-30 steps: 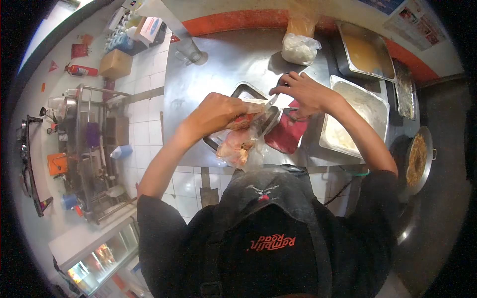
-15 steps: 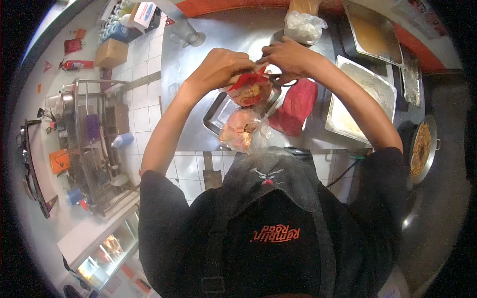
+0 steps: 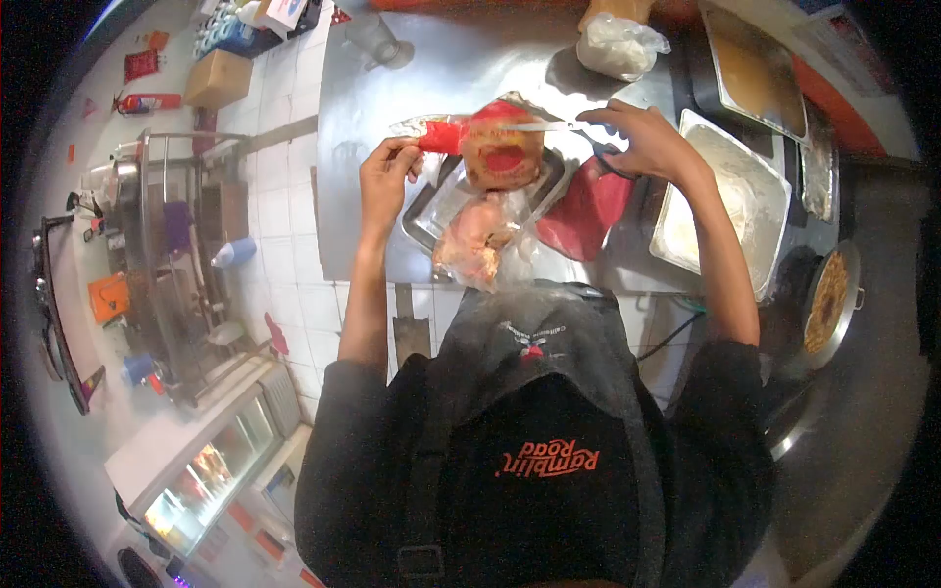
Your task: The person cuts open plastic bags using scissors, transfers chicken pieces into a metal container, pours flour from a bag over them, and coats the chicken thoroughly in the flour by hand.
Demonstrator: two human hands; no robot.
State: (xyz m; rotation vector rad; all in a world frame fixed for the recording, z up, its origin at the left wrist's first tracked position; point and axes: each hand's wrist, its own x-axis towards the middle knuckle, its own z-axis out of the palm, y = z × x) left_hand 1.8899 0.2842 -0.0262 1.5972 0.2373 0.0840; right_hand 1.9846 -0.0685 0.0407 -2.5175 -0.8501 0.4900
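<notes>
My left hand (image 3: 394, 169) pinches the end of a red and clear plastic strip (image 3: 441, 135) at the upper left of a red-printed package (image 3: 502, 152). In my right hand (image 3: 642, 142) are scissors (image 3: 549, 126), their blades pointing left across the top of the package. The package stands over a metal tray (image 3: 423, 220). Nearer my body, a clear plastic bag with pinkish-orange contents (image 3: 472, 240) lies over the tray's near edge. Just right of the tray sits a dark red piece (image 3: 585, 211), below my right hand.
A tied white bag (image 3: 619, 49) rests at the back of the steel table (image 3: 368, 98), with a clear glass jug (image 3: 377, 44) at the back left. On the right are a tray with pale powder (image 3: 730, 211), a deep orange-filled pan (image 3: 755, 78) and a round pan (image 3: 831, 304).
My left hand has moved left and down with the plastic strip, away from my right hand. The scissors now lie across the package top, and more of the package's front shows.
</notes>
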